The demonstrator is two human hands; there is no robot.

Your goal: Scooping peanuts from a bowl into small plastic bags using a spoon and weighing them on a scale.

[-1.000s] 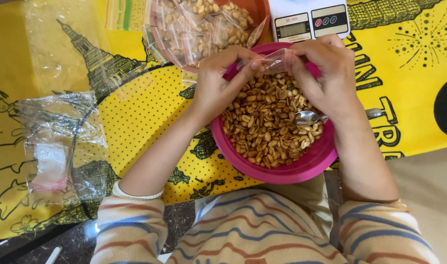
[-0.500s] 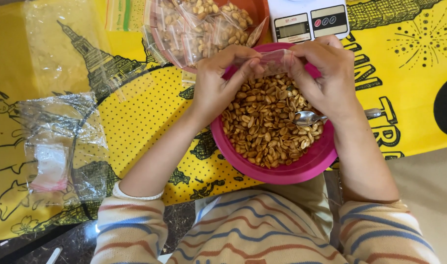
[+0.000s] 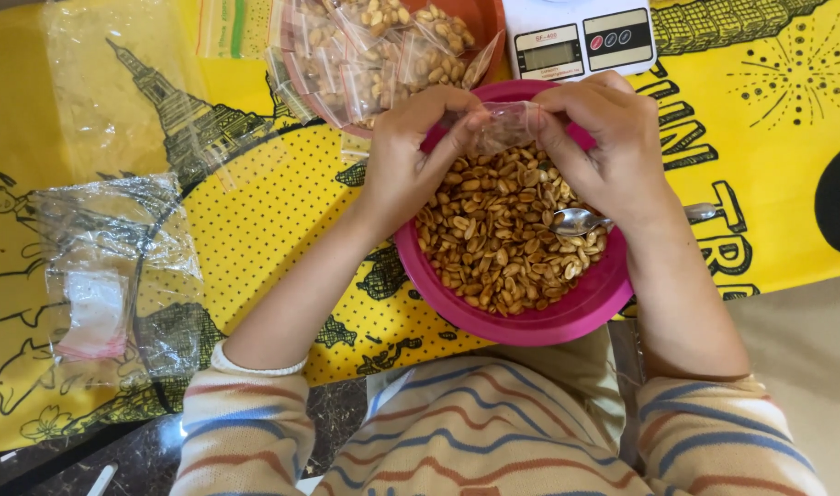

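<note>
Round magenta plastic bowl of roasted peanuts (image 3: 521, 241) sat nearest me, metal spoon (image 3: 581, 220) resting inside. Above its far rim, my left hand (image 3: 406, 165) and right hand (image 3: 613, 152) both pinched a small clear plastic bag (image 3: 501, 124). Best kept over the bowl, mouth pulled evenly.

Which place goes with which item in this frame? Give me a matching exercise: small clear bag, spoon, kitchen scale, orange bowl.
Things:
1. small clear bag
2. spoon
3. kitchen scale
4. orange bowl

Places:
A. at the top edge, right of the packed bags
B. pinched between left hand and right hand
C. filled with sealed bags of peanuts
D. resting on the peanuts in the pink bowl

Pairs: 1-B, 2-D, 3-A, 4-C
</note>
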